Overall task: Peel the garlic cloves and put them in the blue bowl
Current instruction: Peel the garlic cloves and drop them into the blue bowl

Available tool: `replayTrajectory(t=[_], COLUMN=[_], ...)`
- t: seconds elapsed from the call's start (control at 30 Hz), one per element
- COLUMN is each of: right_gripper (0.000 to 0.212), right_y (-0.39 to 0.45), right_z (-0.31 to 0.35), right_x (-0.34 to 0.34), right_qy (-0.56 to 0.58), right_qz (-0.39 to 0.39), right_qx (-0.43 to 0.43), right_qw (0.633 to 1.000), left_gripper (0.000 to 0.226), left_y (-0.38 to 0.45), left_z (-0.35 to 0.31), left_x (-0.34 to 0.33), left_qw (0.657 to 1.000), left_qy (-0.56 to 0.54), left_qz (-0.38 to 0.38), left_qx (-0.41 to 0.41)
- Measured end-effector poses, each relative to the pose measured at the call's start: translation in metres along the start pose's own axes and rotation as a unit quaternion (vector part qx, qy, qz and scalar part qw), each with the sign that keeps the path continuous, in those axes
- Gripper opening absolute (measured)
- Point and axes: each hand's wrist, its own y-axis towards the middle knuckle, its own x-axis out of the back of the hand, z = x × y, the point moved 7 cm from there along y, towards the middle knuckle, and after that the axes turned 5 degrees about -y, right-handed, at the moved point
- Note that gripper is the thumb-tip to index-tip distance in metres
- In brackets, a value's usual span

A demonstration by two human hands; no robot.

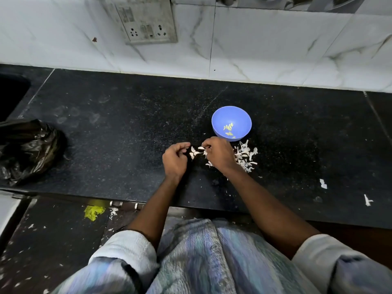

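The blue bowl [218, 115] stands on the black counter [116, 134] and holds a few peeled yellowish cloves [228, 127]. Just in front of it, a few white unpeeled garlic cloves [194, 154] lie between my hands. My right hand [219, 155] has its fingers curled, and its fingertips pinch a white clove at the top of that cluster. My left hand [175, 161] is curled too, its fingertips right beside the cloves; whether it holds one is hidden. A pile of white garlic skins [247, 155] lies to the right of my right hand.
A crumpled black plastic bag [27, 149] sits at the counter's left end, beside a dark sink opening [10, 96]. A socket plate [146, 22] is on the tiled wall behind. White scraps [323, 183] lie at the right, near the counter's front edge.
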Motion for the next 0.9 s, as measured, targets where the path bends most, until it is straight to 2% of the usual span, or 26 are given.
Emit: replayTrajectory(t=[0.13, 0.33, 0.43, 0.6, 0.7, 0.77, 0.9], right_gripper=[0.03, 0.026, 0.018, 0.019, 0.017, 0.015, 0.018], right_y=[0.002, 0.003, 0.003, 0.001, -0.002, -0.007, -0.021], right_z=[0.011, 0.021, 0.025, 0.023, 0.012, 0.0, -0.027], right_x=[-0.018, -0.034, -0.036, -0.036, -0.02, -0.013, -0.003], right_qy=[-0.023, -0.055, -0.074, -0.033, 0.088, 0.201, 0.429], right_qz=[0.029, 0.026, 0.013, -0.033, -0.098, -0.106, -0.071], right_qx=[-0.008, -0.004, -0.002, 0.007, -0.034, -0.081, -0.147], right_qw=[0.999, 0.998, 0.997, 0.999, 0.991, 0.97, 0.888], left_gripper=[0.044, 0.04, 0.038, 0.034, 0.028, 0.023, 0.017], left_y=[-0.004, -0.001, -0.003, -0.004, -0.001, 0.0, -0.002], left_z=[0.011, 0.013, 0.009, 0.001, -0.009, -0.019, -0.039], left_x=[0.007, 0.007, 0.004, 0.006, 0.002, -0.007, -0.038], left_qw=[1.0, 0.999, 0.999, 0.999, 0.998, 0.997, 0.992], left_qy=[0.01, 0.028, 0.04, 0.038, 0.02, -0.004, -0.052], left_qz=[0.012, 0.028, 0.035, 0.015, 0.014, 0.036, 0.089], left_qx=[0.006, 0.011, -0.002, -0.023, -0.054, -0.07, -0.075])
